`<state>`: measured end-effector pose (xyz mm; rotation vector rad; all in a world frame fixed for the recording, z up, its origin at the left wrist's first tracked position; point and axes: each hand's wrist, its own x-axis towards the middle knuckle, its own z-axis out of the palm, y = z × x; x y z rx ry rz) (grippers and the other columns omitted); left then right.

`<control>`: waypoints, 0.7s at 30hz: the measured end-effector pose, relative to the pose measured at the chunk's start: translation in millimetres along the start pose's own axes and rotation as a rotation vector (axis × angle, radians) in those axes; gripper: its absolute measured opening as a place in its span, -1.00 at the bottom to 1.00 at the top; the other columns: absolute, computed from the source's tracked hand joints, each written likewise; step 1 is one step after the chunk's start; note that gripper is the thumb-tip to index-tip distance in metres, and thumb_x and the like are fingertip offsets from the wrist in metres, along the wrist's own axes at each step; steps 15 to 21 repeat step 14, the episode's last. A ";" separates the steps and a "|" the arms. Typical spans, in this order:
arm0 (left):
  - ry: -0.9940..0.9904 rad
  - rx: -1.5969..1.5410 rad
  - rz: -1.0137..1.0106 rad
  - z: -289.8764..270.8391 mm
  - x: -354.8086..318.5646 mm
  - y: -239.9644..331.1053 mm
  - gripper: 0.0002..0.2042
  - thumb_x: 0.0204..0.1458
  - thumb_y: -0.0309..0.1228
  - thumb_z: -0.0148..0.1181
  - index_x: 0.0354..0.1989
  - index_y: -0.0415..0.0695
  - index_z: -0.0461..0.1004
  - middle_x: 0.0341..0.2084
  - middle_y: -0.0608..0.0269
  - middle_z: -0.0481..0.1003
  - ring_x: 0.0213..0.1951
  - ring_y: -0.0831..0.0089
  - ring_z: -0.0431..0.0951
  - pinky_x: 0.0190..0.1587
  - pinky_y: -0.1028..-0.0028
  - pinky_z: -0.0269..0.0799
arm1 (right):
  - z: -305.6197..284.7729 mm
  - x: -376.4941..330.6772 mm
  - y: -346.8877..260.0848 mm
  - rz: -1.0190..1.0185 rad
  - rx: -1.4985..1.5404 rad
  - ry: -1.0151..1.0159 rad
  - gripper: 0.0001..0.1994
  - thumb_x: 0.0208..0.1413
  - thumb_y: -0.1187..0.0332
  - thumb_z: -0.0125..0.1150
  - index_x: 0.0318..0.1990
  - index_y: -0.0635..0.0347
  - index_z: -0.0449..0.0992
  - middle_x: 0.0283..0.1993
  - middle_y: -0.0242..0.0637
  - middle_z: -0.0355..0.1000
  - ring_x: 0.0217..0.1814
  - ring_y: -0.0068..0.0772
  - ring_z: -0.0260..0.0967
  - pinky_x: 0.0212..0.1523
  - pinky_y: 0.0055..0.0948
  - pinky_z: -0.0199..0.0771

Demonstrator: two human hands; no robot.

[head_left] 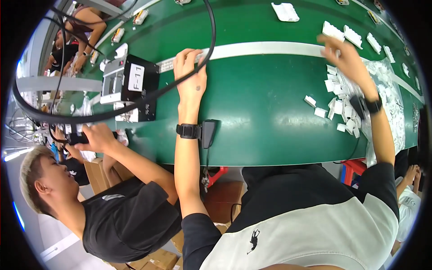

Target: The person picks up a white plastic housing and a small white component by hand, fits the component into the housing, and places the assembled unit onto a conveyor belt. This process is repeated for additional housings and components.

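So from the head view, the left hand (pixel 190 74) lies flat on the green conveyor bench (pixel 261 117), fingers stretched out and open, tips on the white stripe (pixel 270 48) running along it, with a thick black cable (pixel 189 76) crossing over the knuckles. The right hand (pixel 346 56) is blurry, reaching toward the far right side of the bench above the heap of small white plastic clips (pixel 343 110); can't tell if those fingers are pinching anything. The heap sits on crinkly clear plastic sheeting (pixel 396 103) near the right edge. Those pieces look featherlight and stiff, probably a bit slippery, so I'd pinch one by its long sides. A black box-shaped machine with a white label (pixel 130 85) sits to the left, where a co-worker's hand (pixel 96 137) is at the near edge.
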<state>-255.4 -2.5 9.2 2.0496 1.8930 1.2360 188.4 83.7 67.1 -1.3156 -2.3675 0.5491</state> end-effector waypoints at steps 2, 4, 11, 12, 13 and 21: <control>0.113 0.305 0.026 5.5 -5.1 -29.6 -0.79 0.14 -0.44 0.31 -0.06 -0.15 0.60 0.01 0.00 0.52 0.09 0.00 0.49 0.16 0.11 0.40 | 16.2 -51.5 -22.1 -0.022 0.141 -0.175 -0.51 0.17 0.36 0.38 0.26 0.09 0.47 -0.20 -0.29 0.45 -0.30 -0.30 0.46 -0.31 -0.37 0.42; 0.189 0.455 0.043 11.9 13.0 -37.5 -0.76 0.15 -0.42 0.31 -0.02 -0.15 0.60 0.05 -0.03 0.51 0.12 0.00 0.48 0.16 0.11 0.41 | 23.4 -76.3 -80.0 0.019 0.143 -0.235 -0.55 0.11 0.36 0.43 0.17 0.11 0.52 -0.23 -0.29 0.43 -0.30 -0.20 0.45 -0.30 -0.29 0.43; 0.035 0.313 0.018 39.9 27.3 -13.9 -0.70 0.16 -0.41 0.30 0.07 -0.12 0.58 0.15 -0.05 0.45 0.20 -0.07 0.42 0.24 0.05 0.37 | 54.5 -70.0 -69.6 -0.201 -0.068 -0.157 -0.63 0.07 0.34 0.44 0.04 0.10 0.51 -0.24 -0.16 0.40 -0.23 0.03 0.45 -0.23 -0.12 0.44; 0.036 0.313 0.003 39.3 25.6 -12.5 -0.70 0.16 -0.41 0.30 0.07 -0.12 0.58 0.15 -0.05 0.45 0.20 -0.07 0.42 0.24 0.05 0.37 | 54.4 -63.1 -65.0 -0.200 -0.038 -0.209 -0.64 0.07 0.33 0.44 0.02 0.10 0.50 -0.24 -0.13 0.39 -0.21 0.07 0.45 -0.21 -0.09 0.44; 0.045 0.243 -0.007 38.7 23.2 -11.3 -0.69 0.17 -0.40 0.30 0.09 -0.11 0.57 0.18 -0.05 0.43 0.21 -0.08 0.41 0.25 0.03 0.37 | 55.0 -53.4 -66.1 -0.153 -0.038 -0.289 -0.61 0.08 0.33 0.43 0.06 0.07 0.48 -0.17 -0.16 0.41 -0.13 0.03 0.46 -0.08 -0.09 0.41; 0.058 0.174 -0.017 38.5 20.9 -11.4 -0.69 0.17 -0.40 0.29 0.10 -0.09 0.56 0.21 -0.05 0.40 0.22 -0.09 0.40 0.26 0.01 0.36 | 54.7 -38.8 -73.3 -0.107 -0.042 -0.370 -0.59 0.10 0.34 0.42 0.10 0.03 0.47 -0.09 -0.20 0.42 -0.05 -0.02 0.46 0.05 -0.08 0.38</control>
